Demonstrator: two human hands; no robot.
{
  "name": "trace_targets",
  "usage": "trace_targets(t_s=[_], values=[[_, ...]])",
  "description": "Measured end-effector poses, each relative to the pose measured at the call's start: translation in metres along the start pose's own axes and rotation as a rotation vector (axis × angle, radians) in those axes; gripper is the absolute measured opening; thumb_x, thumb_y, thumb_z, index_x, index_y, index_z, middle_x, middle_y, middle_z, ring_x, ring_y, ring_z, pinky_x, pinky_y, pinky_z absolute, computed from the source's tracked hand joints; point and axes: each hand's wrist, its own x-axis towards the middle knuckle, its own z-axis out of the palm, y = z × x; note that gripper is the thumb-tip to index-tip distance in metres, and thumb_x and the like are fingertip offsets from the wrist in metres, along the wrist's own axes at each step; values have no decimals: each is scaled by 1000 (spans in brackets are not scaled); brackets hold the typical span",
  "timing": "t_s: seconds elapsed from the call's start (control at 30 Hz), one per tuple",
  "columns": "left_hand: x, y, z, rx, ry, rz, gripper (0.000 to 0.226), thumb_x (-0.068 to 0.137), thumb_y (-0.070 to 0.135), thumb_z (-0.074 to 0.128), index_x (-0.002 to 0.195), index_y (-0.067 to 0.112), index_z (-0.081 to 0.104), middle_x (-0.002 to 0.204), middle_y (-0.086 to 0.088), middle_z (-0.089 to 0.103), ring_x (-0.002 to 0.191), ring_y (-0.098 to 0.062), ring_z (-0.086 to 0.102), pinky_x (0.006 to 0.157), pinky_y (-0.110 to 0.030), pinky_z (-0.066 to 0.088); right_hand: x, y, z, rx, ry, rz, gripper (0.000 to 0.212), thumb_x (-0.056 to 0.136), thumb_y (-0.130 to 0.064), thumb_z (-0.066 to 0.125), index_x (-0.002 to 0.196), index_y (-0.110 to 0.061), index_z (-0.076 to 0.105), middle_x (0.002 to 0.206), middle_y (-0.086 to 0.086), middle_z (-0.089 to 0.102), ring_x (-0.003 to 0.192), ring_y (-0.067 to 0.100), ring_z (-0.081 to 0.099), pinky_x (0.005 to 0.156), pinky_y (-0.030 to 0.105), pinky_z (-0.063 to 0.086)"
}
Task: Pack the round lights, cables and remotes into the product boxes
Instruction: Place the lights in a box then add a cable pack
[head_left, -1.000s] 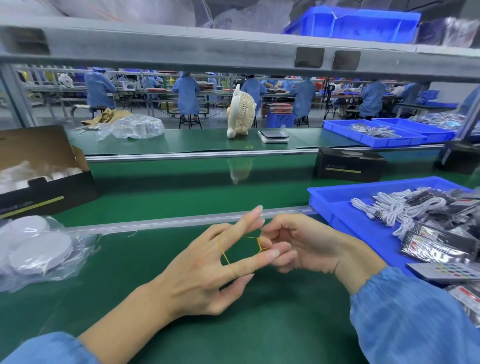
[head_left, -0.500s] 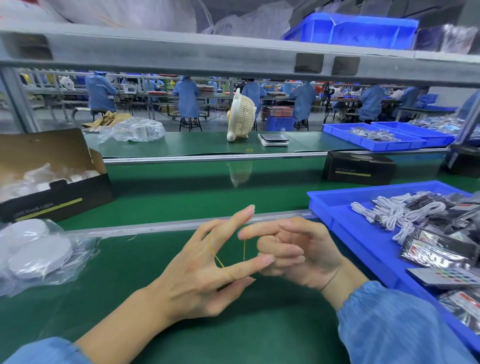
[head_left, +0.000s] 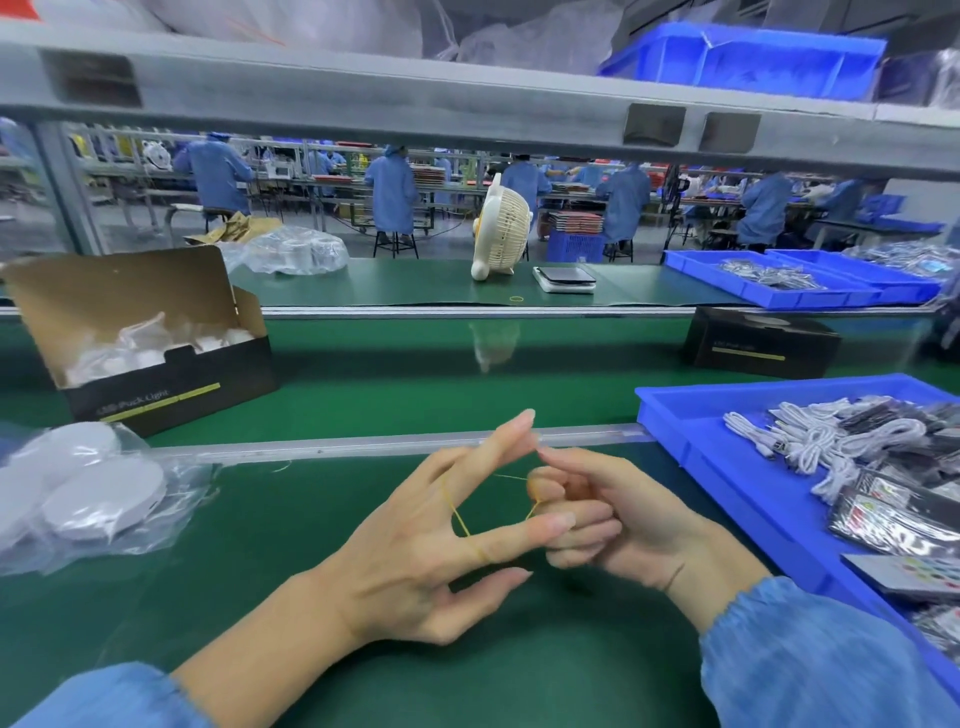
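Observation:
A thin yellow rubber band (head_left: 460, 514) is looped round two spread, straight fingers of my left hand (head_left: 431, 551) above the green mat. My right hand (head_left: 608, 519) has curled fingers and pulls the band's other end toward itself. Bagged white round lights (head_left: 88, 493) lie at the left edge. An open black product box (head_left: 171, 395) holding wrapped white lights stands on the conveyor behind them. White cables (head_left: 831, 441) and bagged remotes (head_left: 893, 514) fill the blue tray (head_left: 701, 447) at right. A shut black box (head_left: 758, 343) sits further back right.
A grey rail (head_left: 322, 449) splits my mat from the green conveyor belt (head_left: 441, 374). Across it stand a cream desk fan (head_left: 501, 228), a small scale (head_left: 566, 278) and more blue trays (head_left: 789, 291). A shelf beam (head_left: 467, 119) runs overhead.
My right hand has shifted its hold on the band, stretching it further between the left fingers. The open box on the conveyor has drifted to the right. My view has moved a little.

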Motion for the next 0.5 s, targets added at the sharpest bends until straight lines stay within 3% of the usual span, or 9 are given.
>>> trace_targets(t_s=[0.17, 0.3, 0.4, 0.5], values=[[0, 2, 4, -32, -34, -17, 61, 84, 7, 66, 140, 22, 45, 153, -39, 17, 144, -34, 33, 103, -50, 41, 5, 0, -2, 24, 79, 80, 41, 83, -51, 60, 60, -18, 52, 44, -9, 32, 37, 5, 30, 46, 19, 25], [0, 4, 8, -55, 13, -105, 60, 87, -9, 37, 142, 16, 42, 157, -34, 13, 144, -33, 33, 107, -48, 43, 8, 2, 1, -57, 144, 125, 54, 89, -61, 44, 54, -21, 52, 58, -5, 44, 52, 10, 41, 52, 21, 29], [0, 8, 15, -212, 141, -186, 53, 99, 1, 46, 147, 22, 39, 161, -25, 11, 143, -29, 36, 100, -35, 51, 9, 6, 2, -65, 156, 121, 54, 90, -63, 43, 59, -19, 50, 67, -1, 52, 62, 13, 52, 54, 21, 35], [2, 8, 17, -206, 212, -238, 66, 97, 17, 61, 153, 29, 28, 158, -29, 17, 144, -22, 36, 110, -26, 39, 8, 5, 2, -82, 170, 123, 54, 87, -63, 45, 59, -17, 55, 75, 2, 59, 67, 15, 59, 58, 23, 38]])
